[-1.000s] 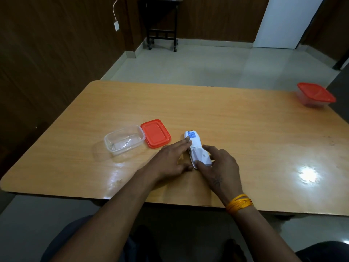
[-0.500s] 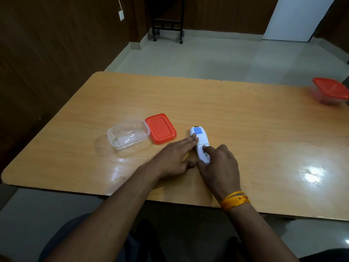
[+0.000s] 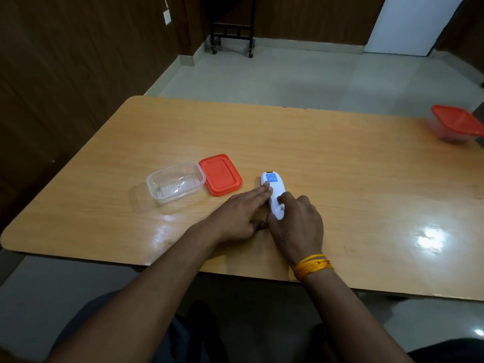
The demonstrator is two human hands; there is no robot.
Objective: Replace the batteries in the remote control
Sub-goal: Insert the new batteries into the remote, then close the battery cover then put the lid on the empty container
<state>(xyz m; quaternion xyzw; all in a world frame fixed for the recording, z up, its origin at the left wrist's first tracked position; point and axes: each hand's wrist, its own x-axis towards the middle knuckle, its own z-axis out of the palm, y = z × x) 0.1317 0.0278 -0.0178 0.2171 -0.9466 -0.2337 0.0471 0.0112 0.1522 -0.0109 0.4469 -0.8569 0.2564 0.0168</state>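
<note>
White remote control (image 3: 272, 193) lies back-up — blue label — both hands' fingers (image 3: 262, 192) pressing it.

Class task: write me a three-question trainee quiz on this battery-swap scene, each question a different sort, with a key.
1. True or false: the red lid is snapped onto the clear container.
2. The remote control lies: A) in the container, B) on the table, C) in the air.
3. Fill in: the left hand presses the remote's ____ end.

Key: 1 false; 2 B; 3 far
</note>
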